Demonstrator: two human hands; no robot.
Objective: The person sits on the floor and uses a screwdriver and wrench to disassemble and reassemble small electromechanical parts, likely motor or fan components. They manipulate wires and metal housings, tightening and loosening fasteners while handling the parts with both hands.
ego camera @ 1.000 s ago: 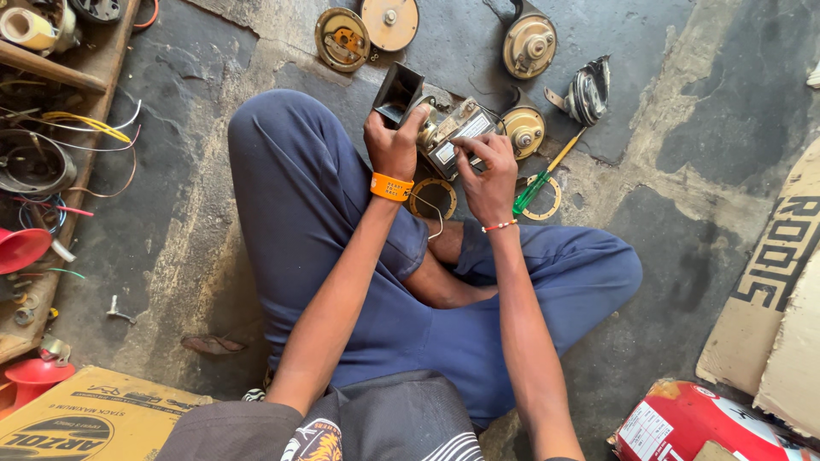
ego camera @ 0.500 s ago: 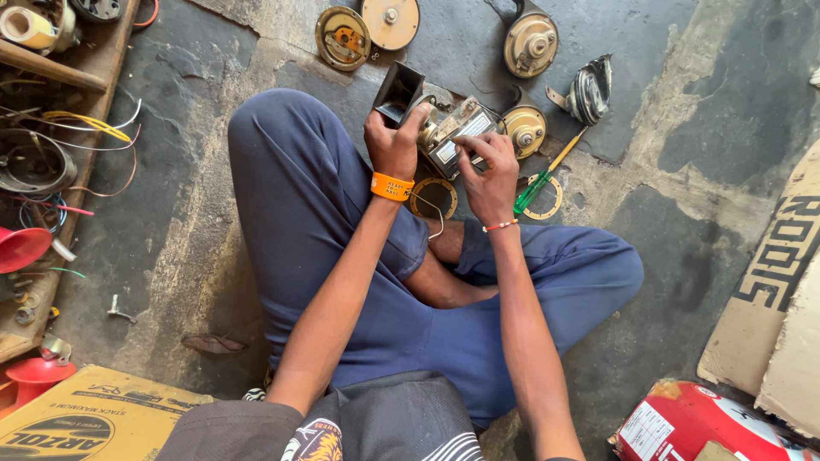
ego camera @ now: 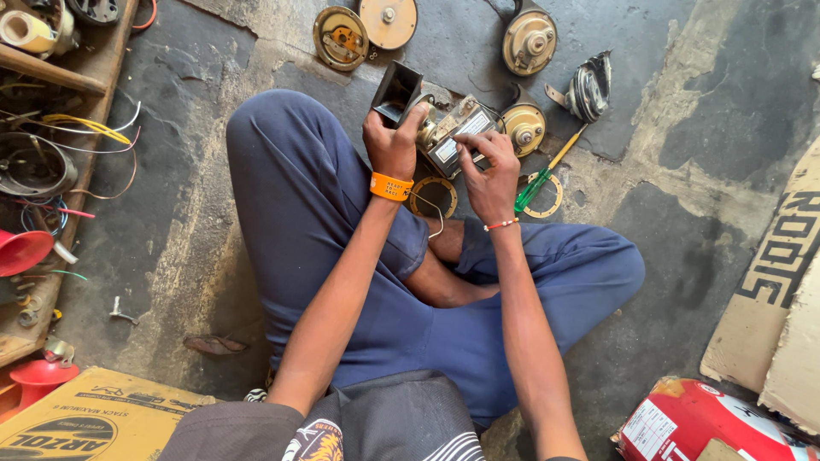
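A rough, stained concrete floor (ego camera: 683, 102) lay under the seated person, whose crossed legs wore smooth navy trousers (ego camera: 342, 256). Flattened cardboard (ego camera: 769, 282) lay at the far right, a dented red can (ego camera: 709, 423) below it. Five round brass-coloured metal discs rested on the floor ahead, beside one ribbed black shell (ego camera: 589, 85). Over the knees sat a boxy metal horn unit (ego camera: 440, 128) with a black square mouth and pale label. The left hand (ego camera: 391, 145), orange-banded at the wrist, gripped its left side with curled fingers; the right hand (ego camera: 489, 171) pressed bent fingertips on its labelled face. One green-handled screwdriver (ego camera: 538, 177) lay just beside the right hand
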